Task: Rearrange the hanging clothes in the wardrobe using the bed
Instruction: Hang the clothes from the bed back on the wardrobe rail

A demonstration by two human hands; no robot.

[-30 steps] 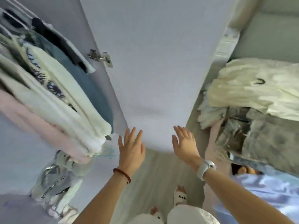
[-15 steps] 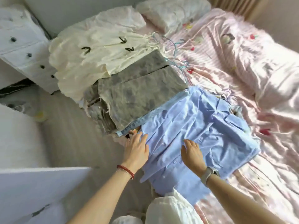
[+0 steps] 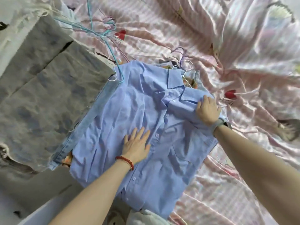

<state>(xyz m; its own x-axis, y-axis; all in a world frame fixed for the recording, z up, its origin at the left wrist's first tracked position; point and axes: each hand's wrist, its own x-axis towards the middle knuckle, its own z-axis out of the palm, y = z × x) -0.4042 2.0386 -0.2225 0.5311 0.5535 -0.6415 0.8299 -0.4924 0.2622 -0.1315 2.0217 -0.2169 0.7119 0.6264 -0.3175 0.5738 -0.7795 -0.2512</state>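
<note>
A light blue button shirt lies spread on the pink striped bed sheet, collar pointing away from me. My left hand presses flat on the shirt's front beside the button row, fingers straight. My right hand grips the shirt's shoulder just right of the collar, its fingers curled over the fabric edge. A white wire hanger hook sticks out above the collar.
A grey mottled garment lies left of the shirt, with a denim hem between them. A cream garment sits at the far left corner. Several thin coloured hangers lie tangled on the sheet beyond.
My view swung from the wardrobe and its door to the bed. Both hands came down onto the blue shirt; the right one moved up to its shoulder and took hold.
</note>
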